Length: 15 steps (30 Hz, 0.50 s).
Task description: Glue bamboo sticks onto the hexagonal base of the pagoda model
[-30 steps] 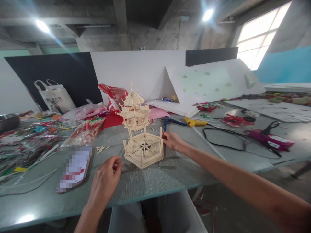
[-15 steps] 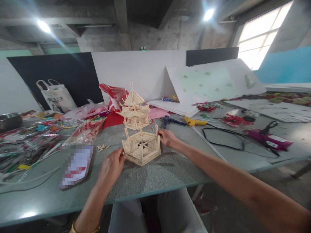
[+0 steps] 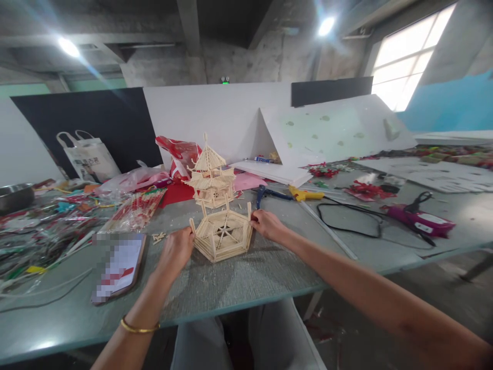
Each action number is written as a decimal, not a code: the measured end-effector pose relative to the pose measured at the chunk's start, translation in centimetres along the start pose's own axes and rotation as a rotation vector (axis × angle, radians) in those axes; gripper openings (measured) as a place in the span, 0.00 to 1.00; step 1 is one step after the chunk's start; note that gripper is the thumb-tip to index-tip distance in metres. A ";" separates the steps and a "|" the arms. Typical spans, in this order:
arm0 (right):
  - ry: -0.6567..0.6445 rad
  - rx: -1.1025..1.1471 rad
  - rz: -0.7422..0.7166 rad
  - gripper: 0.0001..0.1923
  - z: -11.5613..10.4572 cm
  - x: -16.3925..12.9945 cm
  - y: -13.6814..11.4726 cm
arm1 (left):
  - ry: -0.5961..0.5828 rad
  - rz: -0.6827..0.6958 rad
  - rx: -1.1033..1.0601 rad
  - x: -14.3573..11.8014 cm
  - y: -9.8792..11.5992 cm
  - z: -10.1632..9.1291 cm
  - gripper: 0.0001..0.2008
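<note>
Stick pavilion base (image 3: 221,237) | my left hand (image 3: 175,252) and right hand (image 3: 266,225) pinch its opposite rims | squeeze evenly, gently; upper tiers (image 3: 210,177) look fragile.

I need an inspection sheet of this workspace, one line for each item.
Surface: grey table, mostly covered toward the back.
Job's things: stick pagoda, upright on its six-sided base.
Clutter: plastic packets, red bag, tote bag, scissors.
Hands: left hand and right hand touch opposite sides of the base.
Cables: black cable, looped on the table.
Surroundings: white boards, window, ceiling lamps.
</note>
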State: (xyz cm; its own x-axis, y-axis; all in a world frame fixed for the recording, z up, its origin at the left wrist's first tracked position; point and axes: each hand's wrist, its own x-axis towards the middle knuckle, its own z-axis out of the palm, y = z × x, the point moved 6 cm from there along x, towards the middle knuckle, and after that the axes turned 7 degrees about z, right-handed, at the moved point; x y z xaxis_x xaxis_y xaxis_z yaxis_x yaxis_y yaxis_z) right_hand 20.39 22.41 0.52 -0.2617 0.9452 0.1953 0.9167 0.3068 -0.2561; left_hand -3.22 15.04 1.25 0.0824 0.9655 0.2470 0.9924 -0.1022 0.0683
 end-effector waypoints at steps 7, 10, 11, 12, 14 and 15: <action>0.011 -0.024 0.011 0.12 -1.8 -2.1 0.8 | 0.010 -0.046 0.002 -0.6 -0.8 -1.1 0.16; 0.050 -0.132 0.134 0.13 -5.5 -1.2 5.1 | 0.089 -0.078 -0.050 -3.4 -1.0 -2.0 0.17; 0.067 -0.182 0.210 0.13 -7.1 -0.7 7.2 | 0.108 -0.088 -0.086 -4.4 -1.1 -2.0 0.17; 0.072 -0.221 0.271 0.13 -8.5 -0.2 9.2 | 0.122 -0.098 -0.111 -5.5 -1.3 -1.9 0.17; 0.061 -0.291 0.368 0.11 -10.7 0.8 13.0 | 0.164 -0.077 -0.142 -7.2 -1.5 -1.5 0.15; 0.051 -0.322 0.397 0.10 -11.4 1.2 14.5 | 0.184 -0.045 -0.165 -7.8 -1.5 -1.1 0.15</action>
State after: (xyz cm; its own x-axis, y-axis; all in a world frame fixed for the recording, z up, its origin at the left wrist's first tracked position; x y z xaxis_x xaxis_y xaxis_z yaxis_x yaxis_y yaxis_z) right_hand 36.82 26.68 7.83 0.1333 0.9726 0.1904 0.9910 -0.1325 -0.0169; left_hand -5.50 7.38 0.30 0.0051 0.9118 0.4106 0.9652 -0.1119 0.2365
